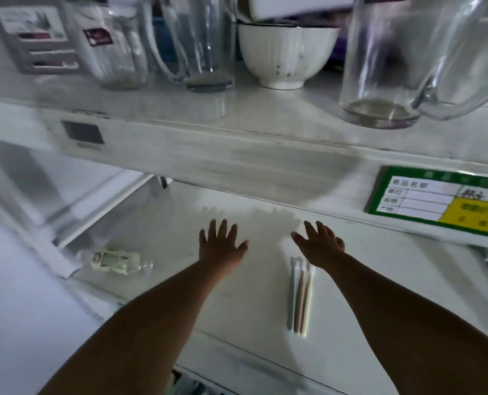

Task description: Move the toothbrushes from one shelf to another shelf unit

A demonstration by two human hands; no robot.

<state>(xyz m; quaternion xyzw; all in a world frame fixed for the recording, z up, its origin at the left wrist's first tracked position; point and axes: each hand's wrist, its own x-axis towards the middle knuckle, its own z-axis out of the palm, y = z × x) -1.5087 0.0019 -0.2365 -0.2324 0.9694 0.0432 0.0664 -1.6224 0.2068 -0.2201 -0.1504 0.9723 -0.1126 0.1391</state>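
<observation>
Three pastel toothbrushes [300, 299], green, pink and yellow, lie side by side on the lower white shelf [237, 303], heads pointing away from me. My right hand [318, 242] hovers palm down just beyond their heads, fingers spread, holding nothing. My left hand [220, 243] is stretched out over the shelf to the left of the brushes, fingers also spread and empty. Both forearms reach in under the upper shelf.
A small packaged item [117, 262] lies at the lower shelf's left. The upper shelf [237, 149] overhangs close above, carrying a glass jug [402, 61], a white bowl [285, 49], glasses [205, 44] and boxes. A green and yellow price label [442, 201] hangs on its edge.
</observation>
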